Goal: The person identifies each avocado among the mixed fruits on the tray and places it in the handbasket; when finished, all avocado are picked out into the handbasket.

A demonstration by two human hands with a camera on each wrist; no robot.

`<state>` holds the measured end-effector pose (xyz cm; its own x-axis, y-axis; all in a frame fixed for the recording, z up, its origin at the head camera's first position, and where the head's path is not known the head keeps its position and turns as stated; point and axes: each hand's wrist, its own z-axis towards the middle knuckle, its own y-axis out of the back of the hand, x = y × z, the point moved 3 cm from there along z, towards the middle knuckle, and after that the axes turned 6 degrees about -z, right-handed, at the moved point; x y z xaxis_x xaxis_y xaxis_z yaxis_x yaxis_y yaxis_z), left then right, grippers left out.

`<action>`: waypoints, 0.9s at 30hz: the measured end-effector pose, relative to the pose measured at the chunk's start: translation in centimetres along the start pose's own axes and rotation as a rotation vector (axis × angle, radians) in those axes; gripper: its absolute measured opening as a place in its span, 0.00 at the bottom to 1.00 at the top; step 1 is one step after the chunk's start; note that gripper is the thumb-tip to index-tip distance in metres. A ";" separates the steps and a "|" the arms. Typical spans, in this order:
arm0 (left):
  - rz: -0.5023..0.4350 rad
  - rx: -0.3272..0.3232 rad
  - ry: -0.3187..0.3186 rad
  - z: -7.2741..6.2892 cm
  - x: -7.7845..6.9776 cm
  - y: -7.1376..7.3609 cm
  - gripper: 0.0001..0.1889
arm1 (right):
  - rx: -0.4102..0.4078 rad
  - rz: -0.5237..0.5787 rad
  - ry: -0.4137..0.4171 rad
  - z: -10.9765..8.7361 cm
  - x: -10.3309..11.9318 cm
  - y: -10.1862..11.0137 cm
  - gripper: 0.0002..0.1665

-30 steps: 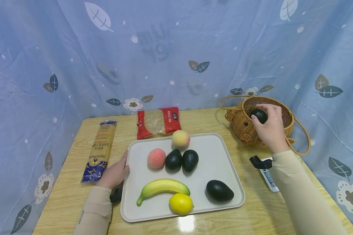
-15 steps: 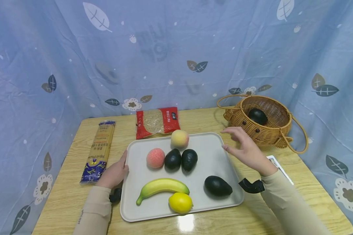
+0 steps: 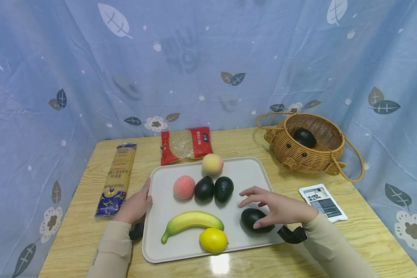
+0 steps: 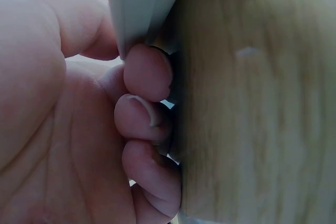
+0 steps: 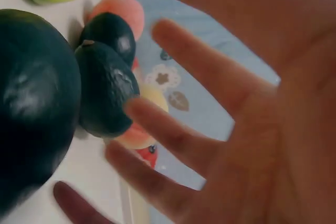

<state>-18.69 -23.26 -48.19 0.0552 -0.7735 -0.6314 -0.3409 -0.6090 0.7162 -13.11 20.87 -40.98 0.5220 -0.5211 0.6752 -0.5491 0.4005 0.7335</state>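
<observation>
My left hand grips the left edge of the white tray; in the left wrist view its fingers curl beneath the rim, with the thumb on the other side. Over the tray's right end, my right hand is spread with fingers apart around a dark avocado, holding nothing. That avocado looms large beside the palm in the right wrist view. Two more avocados lie mid-tray beside a pink peach. A yellow peach, a banana and a lemon share the tray.
A wicker basket with raised handles stands at the back right, one avocado inside. A white printed packet lies right of the tray. Behind is a red noodle bag; spaghetti lies at left. A blue curtain surrounds the table.
My right hand let go of an avocado in the basket, then came back left and down to the avocado at the tray's right end. The left hand stayed on the tray.
</observation>
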 end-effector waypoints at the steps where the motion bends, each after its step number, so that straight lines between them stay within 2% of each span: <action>1: 0.000 0.000 0.002 0.0 0.0 0.0 0.36 | 0.020 -0.017 0.012 -0.1 0.1 -0.2 0.29; 7: -0.002 0.003 0.007 0.0 0.1 0.0 0.36 | 0.085 -0.114 0.068 -0.1 0.2 -1.4 0.30; 15: 0.008 -0.002 -0.008 0.0 -0.2 0.1 0.36 | 0.131 -0.117 0.060 0.4 -0.1 -2.1 0.24; 19: 0.005 -0.001 -0.004 0.0 -0.1 0.1 0.36 | 0.112 -0.121 0.050 0.6 -0.4 -2.0 0.20; 23: 0.003 -0.002 -0.004 0.0 -0.1 0.0 0.36 | 0.080 -0.116 -0.002 0.5 -0.9 -1.6 0.19; 27: 0.006 -0.005 -0.005 0.0 -0.1 0.1 0.36 | 0.001 -0.109 -0.044 0.2 -1.3 -0.4 0.19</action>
<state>-18.73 -23.25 -48.11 0.0483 -0.7762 -0.6286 -0.3361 -0.6053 0.7216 -13.72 21.19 -42.20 0.5493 -0.5942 0.5875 -0.4914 0.3389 0.8023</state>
